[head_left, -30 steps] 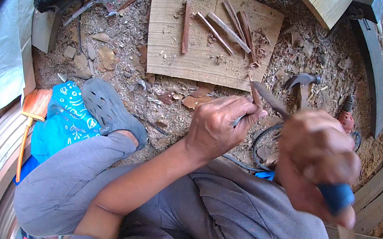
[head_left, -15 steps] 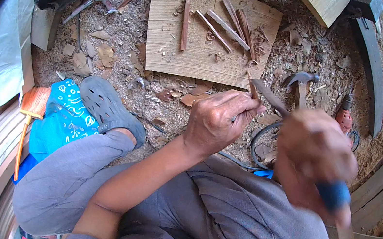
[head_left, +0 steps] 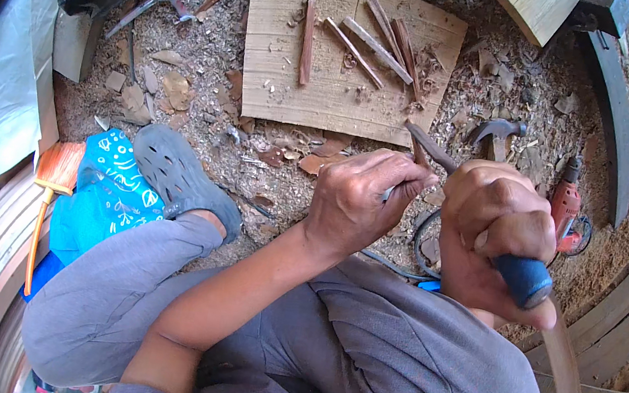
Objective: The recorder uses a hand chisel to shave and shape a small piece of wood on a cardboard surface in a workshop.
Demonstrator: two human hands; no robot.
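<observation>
My left hand (head_left: 367, 192) pinches a thin wooden stick (head_left: 419, 153) that points up toward the board's lower edge. My right hand (head_left: 495, 230) is wrapped round a knife, its dark narrow blade (head_left: 435, 151) reaching up and left against the stick. A blue cylinder-like piece (head_left: 520, 280) shows at the lower side of this fist; whether it is the knife's handle end or a finger wrap I cannot tell. From below the fist a long curved wooden strip (head_left: 565, 385) runs down; its link to the knife is hidden.
A wooden board (head_left: 272, 98) ahead carries several thin sticks (head_left: 307, 43) and curled shavings. Right of it lie a claw hammer (head_left: 498, 134) and a red power tool (head_left: 566, 201) with a cable. A brush (head_left: 56, 168) and blue patterned cloth (head_left: 119, 185) are by my left shoe (head_left: 181, 174).
My right fist, blurred before, has shifted slightly up and left and turned, with the knife blade moving along the stick. My left hand has barely moved.
</observation>
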